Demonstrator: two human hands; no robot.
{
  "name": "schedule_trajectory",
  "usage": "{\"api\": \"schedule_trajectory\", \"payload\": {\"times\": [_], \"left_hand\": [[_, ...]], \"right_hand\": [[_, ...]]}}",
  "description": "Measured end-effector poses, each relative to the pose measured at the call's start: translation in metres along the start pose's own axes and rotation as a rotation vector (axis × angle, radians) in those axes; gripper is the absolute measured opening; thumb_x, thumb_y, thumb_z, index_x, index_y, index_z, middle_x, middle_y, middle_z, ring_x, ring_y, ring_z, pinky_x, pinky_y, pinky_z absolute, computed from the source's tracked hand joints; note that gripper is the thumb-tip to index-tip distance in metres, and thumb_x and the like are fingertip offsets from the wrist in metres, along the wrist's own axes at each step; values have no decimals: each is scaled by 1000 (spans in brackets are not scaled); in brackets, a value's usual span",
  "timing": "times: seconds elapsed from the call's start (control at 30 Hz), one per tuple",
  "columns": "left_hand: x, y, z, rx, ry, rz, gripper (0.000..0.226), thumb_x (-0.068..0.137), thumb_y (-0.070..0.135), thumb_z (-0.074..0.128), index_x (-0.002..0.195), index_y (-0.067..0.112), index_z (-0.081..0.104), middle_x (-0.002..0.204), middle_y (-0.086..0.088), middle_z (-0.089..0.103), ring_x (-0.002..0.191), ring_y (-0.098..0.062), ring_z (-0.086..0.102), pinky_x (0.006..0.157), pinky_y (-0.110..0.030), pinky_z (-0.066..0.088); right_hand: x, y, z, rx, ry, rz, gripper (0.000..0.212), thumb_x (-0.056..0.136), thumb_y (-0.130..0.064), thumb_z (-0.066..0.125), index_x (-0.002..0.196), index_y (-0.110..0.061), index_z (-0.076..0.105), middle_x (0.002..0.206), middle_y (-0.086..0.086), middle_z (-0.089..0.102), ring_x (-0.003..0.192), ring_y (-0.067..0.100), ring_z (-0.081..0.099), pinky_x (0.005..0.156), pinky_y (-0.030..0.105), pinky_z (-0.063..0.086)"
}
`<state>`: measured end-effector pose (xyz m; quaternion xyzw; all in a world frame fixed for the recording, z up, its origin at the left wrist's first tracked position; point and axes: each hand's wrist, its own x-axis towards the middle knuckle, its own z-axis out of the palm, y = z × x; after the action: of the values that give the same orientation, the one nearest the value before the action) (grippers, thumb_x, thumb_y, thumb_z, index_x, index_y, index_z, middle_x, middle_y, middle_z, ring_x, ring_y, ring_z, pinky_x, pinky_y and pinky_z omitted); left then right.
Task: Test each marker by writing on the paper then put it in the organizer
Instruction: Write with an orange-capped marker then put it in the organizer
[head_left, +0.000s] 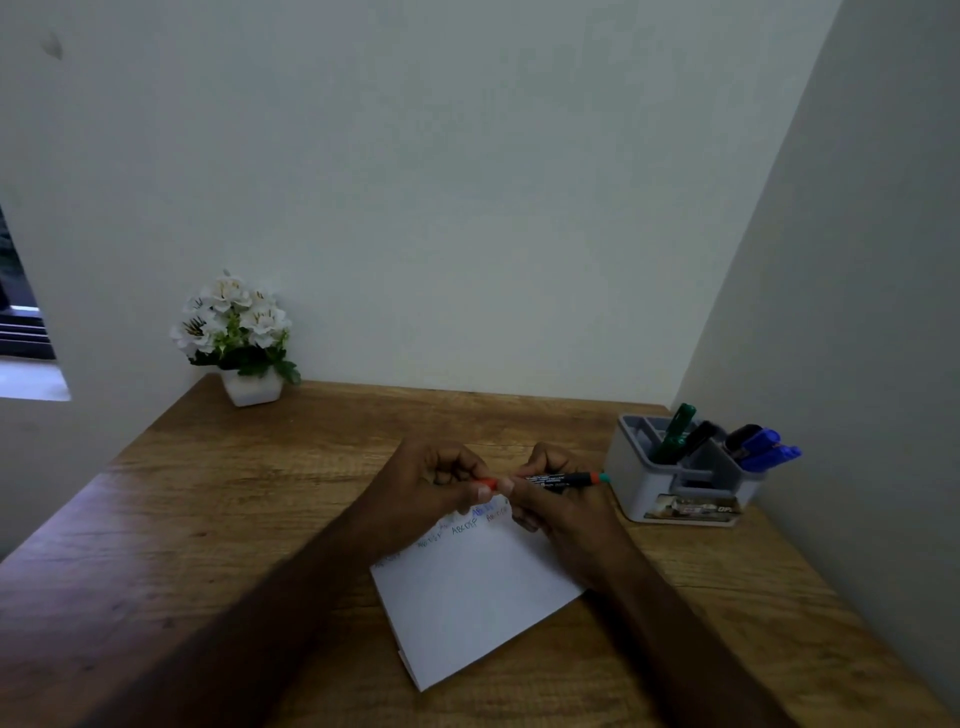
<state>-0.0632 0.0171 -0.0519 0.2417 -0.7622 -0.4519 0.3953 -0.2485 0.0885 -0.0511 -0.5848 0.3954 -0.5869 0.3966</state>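
My left hand (441, 480) pinches the orange cap (487, 484). My right hand (558, 499) has its fingers wrapped round the marker (563, 479), just above the paper (478, 597). I think it is light, hard and smooth, so hold its middle. The organizer (675, 493) waits nearby.

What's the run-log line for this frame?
left hand: grips orange cap | right hand: holds marker | over paper | organizer: several markers in
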Motion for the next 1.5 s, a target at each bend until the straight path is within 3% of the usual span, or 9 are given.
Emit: {"api": "schedule_trajectory", "payload": {"times": [0.1,0.3,0.43,0.57,0.67,0.8,1.03,1.3,1.5], "left_hand": [[2,6,2,-148,80,-70,13,75,3,79,87,5,73,78,-12,74,67,-20,68,61,-26,54],[5,12,11,-211,155,-130,27,71,5,83,95,3,69,82,-12,75,72,-18,71,58,-21,52],[14,9,15,-94,166,-139,15,79,13,80,89,7,72,78,-12,74,72,-21,69,71,-29,56],[34,16,26,-62,95,-110,11,86,15,72,83,4,72,79,-10,74,70,-18,67,71,-28,54],[48,24,43,-58,55,-83,15,89,17,69,85,3,72,80,-9,75,72,-17,69,69,-24,55],[63,24,68,-50,-7,-60,14,89,14,69,80,3,71,78,-12,73,70,-15,68,66,-22,54],[75,19,86,42,-80,-25,11,88,14,70,81,6,72,79,-9,74,75,-18,70,67,-19,54],[74,19,83,110,-77,-59,9,87,16,70,85,8,73,80,-5,75,74,-11,70,62,-16,50],[74,23,89,150,-104,-51,9,88,19,69,83,13,73,81,-3,74,79,-16,71,71,-25,56]], "right_hand": [[0,-1,7,-53,15,-21,7,86,-3,71,87,0,65,70,8,65,59,23,53,53,31,45],[1,-13,8,-180,247,-16,13,98,-10,58,100,-13,71,96,2,76,90,13,70,79,29,54],[5,-45,-8,-539,205,-142,31,97,-14,60,125,-18,46,78,0,68,72,8,65,65,22,51],[27,-110,-50,-1041,326,-291,15,88,-26,73,98,-22,64,69,-8,66,59,3,61,58,20,51],[46,-153,-90,-1243,327,-130,11,85,-30,75,94,-23,77,79,-3,73,66,7,66,68,29,57],[60,-168,-123,-1502,124,207,22,91,-13,61,104,-14,77,104,7,75,92,20,67,81,28,53],[61,-152,-115,-1514,20,277,11,81,-10,73,91,-9,76,92,10,74,84,20,68,74,31,60],[62,-170,-125,-1379,197,187,8,76,-12,68,72,-19,69,81,3,70,76,17,68,68,31,59],[65,-154,-124,-1315,114,226,15,79,-21,77,88,-9,73,85,5,71,81,17,67,71,30,58]]}}
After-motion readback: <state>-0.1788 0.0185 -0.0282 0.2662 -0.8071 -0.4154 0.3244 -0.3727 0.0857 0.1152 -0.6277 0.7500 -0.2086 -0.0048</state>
